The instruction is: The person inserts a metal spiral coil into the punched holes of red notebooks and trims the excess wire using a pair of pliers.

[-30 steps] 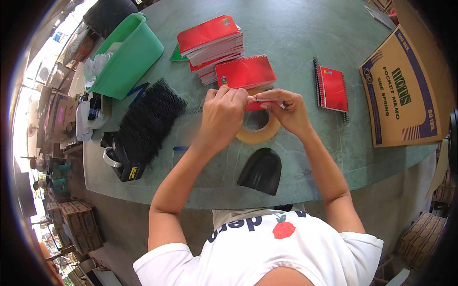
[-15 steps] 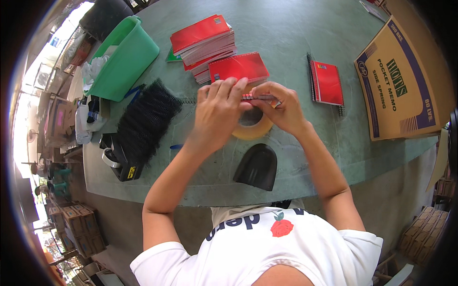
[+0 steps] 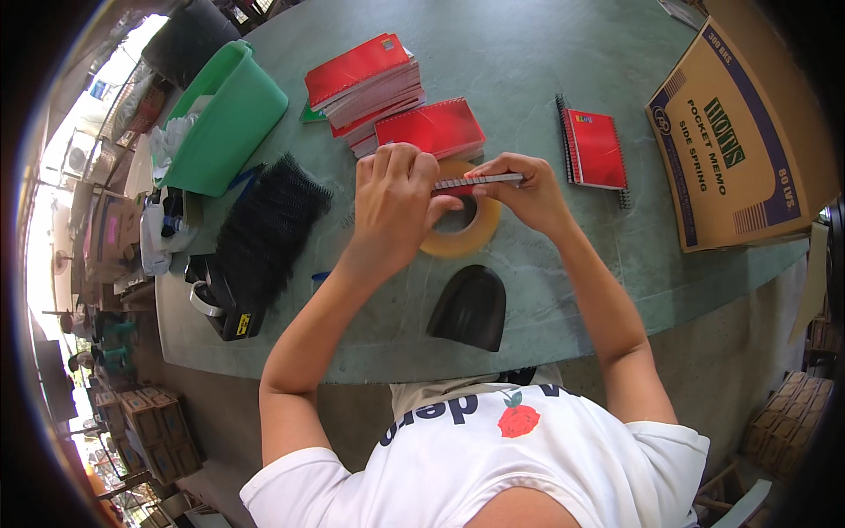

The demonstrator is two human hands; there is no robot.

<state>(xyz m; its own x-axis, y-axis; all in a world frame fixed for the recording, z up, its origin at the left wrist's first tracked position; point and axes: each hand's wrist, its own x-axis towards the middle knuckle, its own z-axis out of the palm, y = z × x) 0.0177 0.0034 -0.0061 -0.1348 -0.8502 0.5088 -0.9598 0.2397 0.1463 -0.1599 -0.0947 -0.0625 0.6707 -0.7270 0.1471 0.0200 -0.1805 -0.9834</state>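
Between my hands a small red notebook is held on edge, its punched page edge facing up. My right hand pinches its right end between thumb and fingers. My left hand is closed about its left end, fingers curled over the top and thumb below; the fingers hide that end. A faint, blurred piece of wire coil shows left of this hand. Under the hands lies a roll of tan tape. Just beyond them is a red notebook stack, beside a taller stack of red notebooks.
A heap of black spiral coils lies left, by a black tape dispenser and green basin. A black curved piece sits near the front edge. Coil-bound red notebooks and a cardboard box stand right.
The notebook shows more of its edge now and tilts slightly up to the right. My left thumb has come out below it. The coil left of my left hand has become blurred.
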